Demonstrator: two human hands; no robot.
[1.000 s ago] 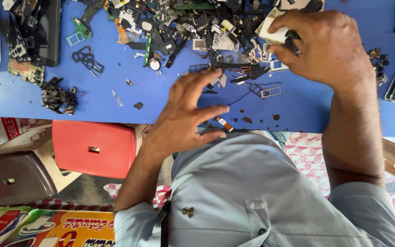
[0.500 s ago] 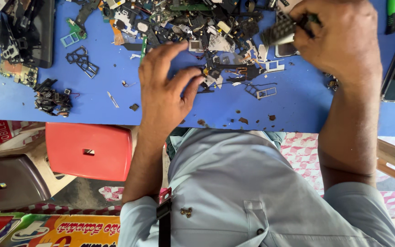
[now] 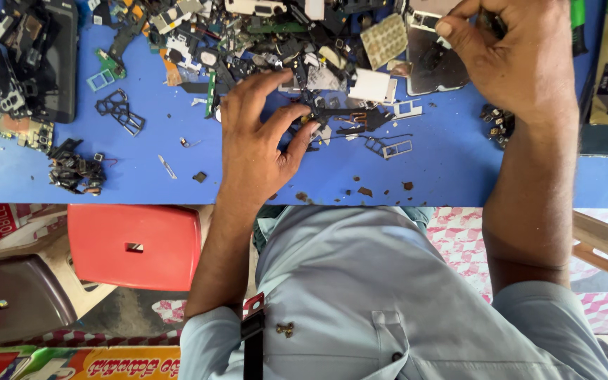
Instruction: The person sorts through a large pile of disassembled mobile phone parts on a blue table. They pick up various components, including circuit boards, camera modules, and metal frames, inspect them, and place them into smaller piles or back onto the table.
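1. While the left hand [image 3: 255, 151] lies spread and open on the blue surface [image 3: 452, 172], its fingertips [image 3: 309, 128] press at the near edge of a heap of dismantled phone parts [image 3: 269, 42]; the thumb and forefinger touch a thin black bracket piece [image 3: 350, 116], though nothing is closed in the palm.
2. The right hand [image 3: 522, 60] is raised over the far right of the surface; its fingers are curled tight round a small dark object [image 3: 494, 22], which is mostly hidden, so its kind cannot be told.
3. Just beside that hand lies a dark phone back panel [image 3: 431, 63], with a square beige mesh pad [image 3: 383, 40] and a small white piece [image 3: 373, 86] to its left.
4. Near the left hand's fingertips rest two small silver tray frames [image 3: 397, 148]; brown crumbs of debris [image 3: 365, 191] are scattered along the near edge.
5. Well apart, at the far left, sit a black phone body [image 3: 58, 63], a bare circuit board [image 3: 19, 130] and a clump of tiny black parts [image 3: 75, 172].
6. Below the surface stand a red plastic stool [image 3: 135, 246] and a brown stool [image 3: 15, 302]; the person wears a light blue shirt [image 3: 388, 302].
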